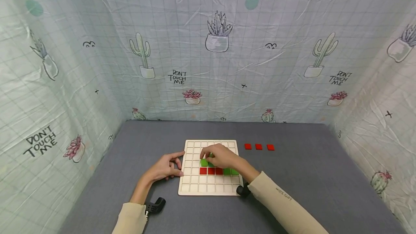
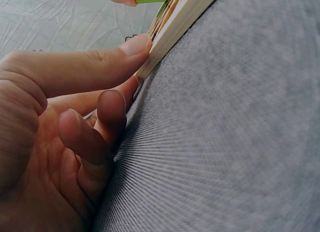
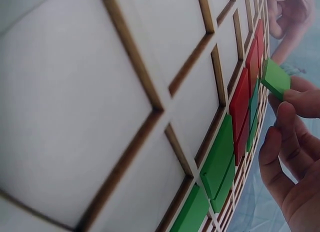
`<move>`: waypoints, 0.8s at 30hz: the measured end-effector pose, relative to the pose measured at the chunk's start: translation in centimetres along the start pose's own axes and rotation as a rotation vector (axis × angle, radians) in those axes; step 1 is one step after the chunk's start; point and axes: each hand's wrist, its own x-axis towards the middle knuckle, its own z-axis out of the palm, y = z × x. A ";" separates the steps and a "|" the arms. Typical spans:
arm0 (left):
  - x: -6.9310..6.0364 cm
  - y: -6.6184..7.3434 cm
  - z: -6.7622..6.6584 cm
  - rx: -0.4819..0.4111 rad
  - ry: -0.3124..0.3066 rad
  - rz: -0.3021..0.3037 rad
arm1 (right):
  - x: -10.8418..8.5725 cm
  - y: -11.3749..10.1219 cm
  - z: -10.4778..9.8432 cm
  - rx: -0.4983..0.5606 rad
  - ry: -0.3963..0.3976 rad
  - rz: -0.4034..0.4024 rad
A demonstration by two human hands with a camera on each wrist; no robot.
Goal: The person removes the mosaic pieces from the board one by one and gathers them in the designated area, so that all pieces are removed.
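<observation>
A wooden grid board point(image 1: 195, 189) lies on the grey table, with a row of red tiles point(image 1: 211, 171) and green tiles point(image 1: 231, 171) in its cells. The right hand point(image 1: 221, 156) is over the board, pinching a green tile point(image 3: 276, 79) between thumb and finger in the right wrist view. Other green tiles lie partly hidden beneath that hand, behind the red row. At the board's left edge, the left hand point(image 1: 162, 167) touches the wood with thumb and index finger; its thumb point(image 2: 135, 46) rests on the rim in the left wrist view, the other fingers loosely bent.
Three red tiles point(image 1: 258, 147) lie in a row on the table, right of the board's far corner. Patterned cloth walls point(image 1: 227, 82) rise behind and on both sides of the table. Black wrist-camera mounts point(image 1: 156, 205) are on both wrists.
</observation>
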 end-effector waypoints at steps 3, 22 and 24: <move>-0.1 0.1 0.0 0.001 -0.002 0.001 | -0.1 0.1 -0.1 0.015 0.005 -0.006; 0.0 0.2 0.1 0.000 -0.004 -0.011 | -1.4 1.2 -2.2 0.071 0.014 0.025; 0.0 0.2 0.1 0.000 -0.001 -0.013 | -1.7 1.2 -2.6 0.073 0.023 0.020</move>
